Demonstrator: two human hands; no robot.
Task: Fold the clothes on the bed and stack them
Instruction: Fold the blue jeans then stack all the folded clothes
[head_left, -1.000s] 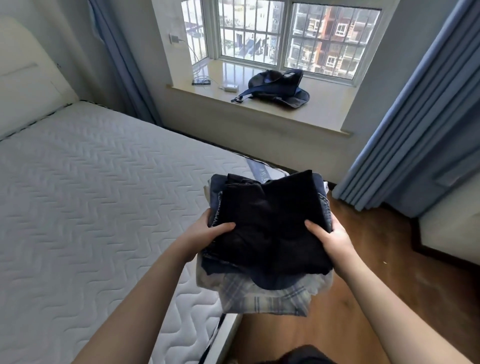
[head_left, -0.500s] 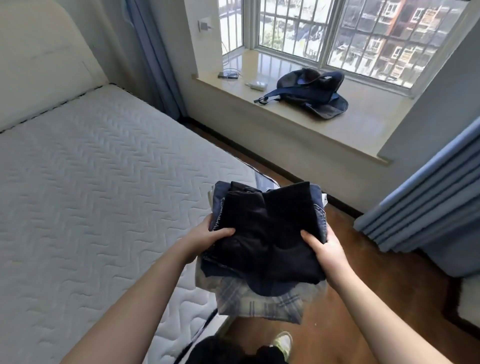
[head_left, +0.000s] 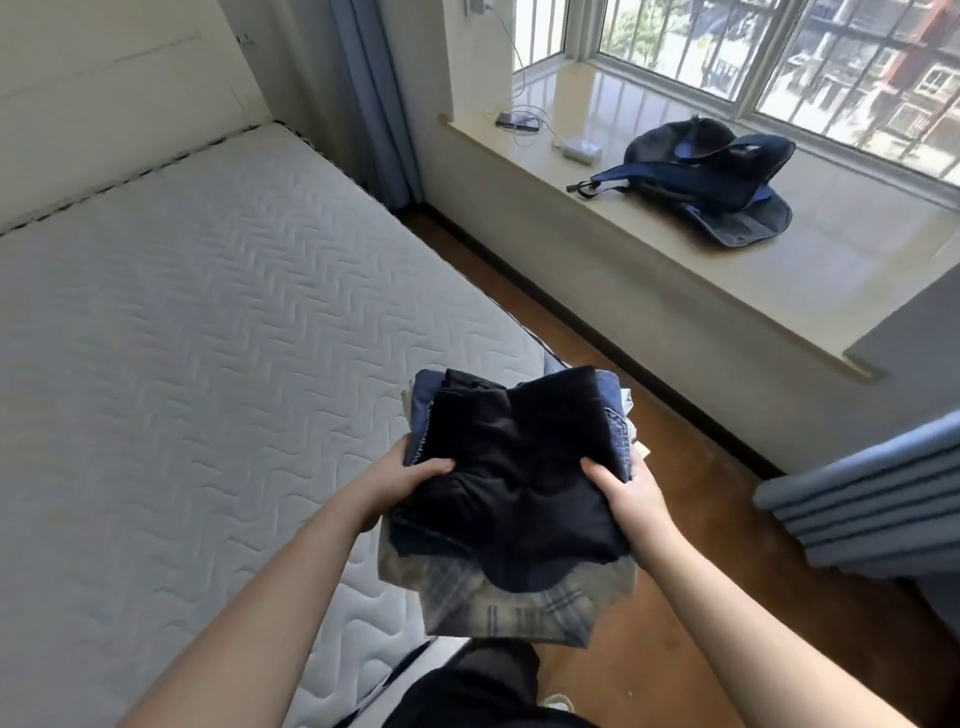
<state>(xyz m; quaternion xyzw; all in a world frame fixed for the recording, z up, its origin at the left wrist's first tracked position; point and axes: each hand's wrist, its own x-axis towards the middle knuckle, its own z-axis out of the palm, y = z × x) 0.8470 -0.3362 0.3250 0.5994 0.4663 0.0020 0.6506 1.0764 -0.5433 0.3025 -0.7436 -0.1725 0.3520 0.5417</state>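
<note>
A stack of folded clothes is held in the air over the bed's corner and the floor. A black garment lies on top, blue denim under it, and a pale plaid piece hangs out at the bottom front. My left hand grips the stack's left side with the thumb on top. My right hand grips the right side the same way, fingers hidden beneath. The white quilted mattress fills the left of the view with no clothes on it.
A window sill runs along the right, with a dark blue backpack, a phone and a charger on it. Blue curtains hang at the right and by the headboard. Wooden floor lies between bed and sill.
The view has swung left and down, so the sill and backpack sit further right. Both hands keep the same hold on the stack, which stays in front of me.
</note>
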